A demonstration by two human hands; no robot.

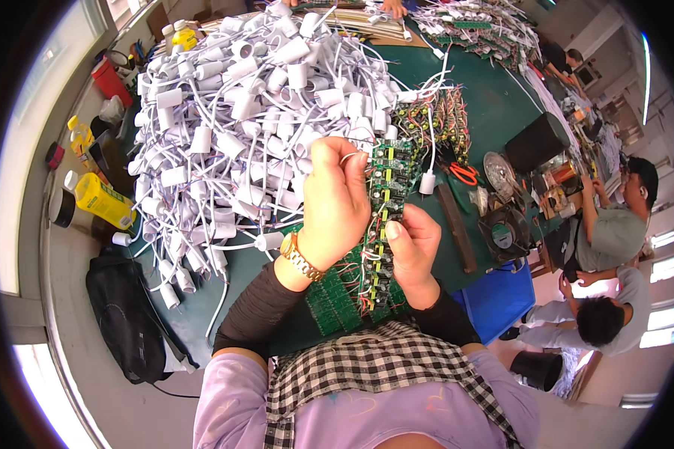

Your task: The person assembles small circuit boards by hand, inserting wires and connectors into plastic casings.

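Upright in front of me is a long strip of joined green circuit boards, crowded with small parts and short red and white wires. My right hand grips its lower right edge, thumb across the front. At the strip's upper left edge, my left hand is closed in a pinch on a thin wire; the fingertips partly hide it. Bare green circuit boards lie on the table below the strip. Beyond my left hand rises a large heap of white lamp sockets with cables.
More wired board strips lie beyond my right hand, near orange-handled pliers, a dark bar and a small fan. A blue bin stands at right. Yellow bottles and a black bag are left. Other people sit at right.
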